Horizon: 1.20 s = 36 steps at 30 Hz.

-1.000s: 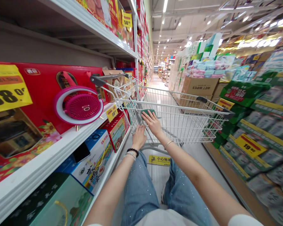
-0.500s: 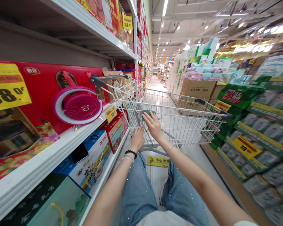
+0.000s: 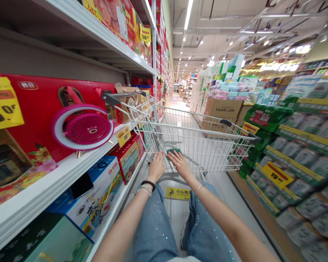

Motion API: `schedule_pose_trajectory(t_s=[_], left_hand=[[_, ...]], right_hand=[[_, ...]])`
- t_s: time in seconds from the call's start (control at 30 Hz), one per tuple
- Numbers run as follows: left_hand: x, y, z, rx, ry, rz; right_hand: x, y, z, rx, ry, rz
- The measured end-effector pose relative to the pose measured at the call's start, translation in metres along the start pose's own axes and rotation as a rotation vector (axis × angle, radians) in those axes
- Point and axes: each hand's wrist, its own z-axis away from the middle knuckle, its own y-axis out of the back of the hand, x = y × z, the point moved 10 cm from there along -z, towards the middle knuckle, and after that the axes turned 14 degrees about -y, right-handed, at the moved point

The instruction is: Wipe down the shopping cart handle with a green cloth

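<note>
My left hand (image 3: 156,167) lies curled over the near wire end of a metal shopping cart (image 3: 202,145). My right hand (image 3: 180,164) rests beside it, its fingers on a green handle pad (image 3: 173,150) that they partly cover. The cart's basket holds nothing I can see. A black beaded bracelet (image 3: 148,184) and a pale band circle my left wrist, and a thin bangle (image 3: 199,189) sits on my right wrist. Below my arms are my legs in glittery denim jeans (image 3: 155,233).
On the left, white shelves hold red gift boxes, a pink round fan (image 3: 83,128) and a blue-and-white box (image 3: 91,198) with a black phone (image 3: 82,185) on it. On the right stand green-banded packs and a wet wipes carton (image 3: 222,109). The long aisle runs ahead.
The cart and my hands sit lower in the picture, and the shelf goods have slid left and outward. My right hand has shifted down along the green pad, leaving more of it showing.
</note>
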Motion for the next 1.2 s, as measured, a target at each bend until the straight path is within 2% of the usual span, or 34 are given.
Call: schedule_pose_trajectory(t_s=[0.37, 0.5, 0.63, 0.77, 0.87, 0.97, 1.1, 1.2], left_hand=[[0.024, -0.010, -0.011, 0.026, 0.008, 0.011], [0.032, -0.014, -0.013, 0.025, -0.006, 0.015], [0.042, -0.017, -0.015, 0.074, -0.031, 0.024], [0.048, -0.012, -0.017, 0.090, -0.080, 0.034], [0.036, 0.012, -0.009, 0.191, -0.046, 0.016], [0.009, 0.047, 0.008, 0.367, 0.071, -0.037], [-0.005, 0.071, 0.011, 0.453, 0.055, 0.000], [-0.016, 0.080, 0.006, 0.576, 0.097, 0.174]], right_hand=[[0.069, 0.011, 0.035, 0.040, -0.157, -0.051], [0.083, 0.012, 0.046, 0.034, -0.175, -0.056], [0.094, 0.013, 0.056, 0.019, -0.193, -0.048], [0.098, 0.021, 0.068, 0.073, -0.228, -0.094], [0.092, 0.039, 0.069, 0.174, -0.252, -0.172], [0.073, 0.062, 0.051, 0.250, -0.248, -0.228], [0.022, 0.090, -0.004, 0.295, -0.178, -0.239], [-0.017, 0.096, -0.047, 0.270, -0.109, -0.219]])
